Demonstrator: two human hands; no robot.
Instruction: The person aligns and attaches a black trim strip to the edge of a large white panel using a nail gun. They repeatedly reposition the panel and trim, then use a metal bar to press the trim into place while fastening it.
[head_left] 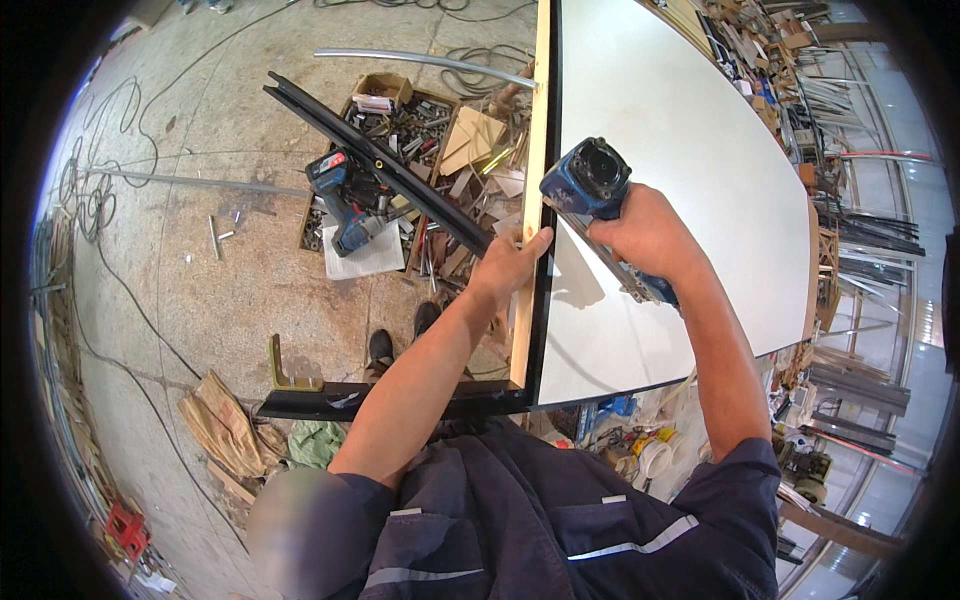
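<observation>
My right hand (pixel 652 232) is wrapped round the handle of a blue nail gun (pixel 585 182), its round black end facing up. The tool is over the white panel (pixel 690 110), close to the panel's black edge frame (pixel 545 300). Gripping the pale wooden strip (pixel 540 120) beside that frame, my left hand (pixel 512 265) has its thumb across the strip towards the frame. Some of its fingers are hidden behind the wood. A black metal bar (pixel 400 180) slants away from the strip near my left hand. Another black bar (pixel 430 398) runs along the near side.
Below the slanting bar, a blue cordless drill (pixel 350 208) lies on a box of metal parts and scraps (pixel 440 125). A brass-coloured angle bracket (pixel 285 368) stands on the near bar. Cables (pixel 130 290) cross the floor at left; stacked materials (pixel 870 235) line the right.
</observation>
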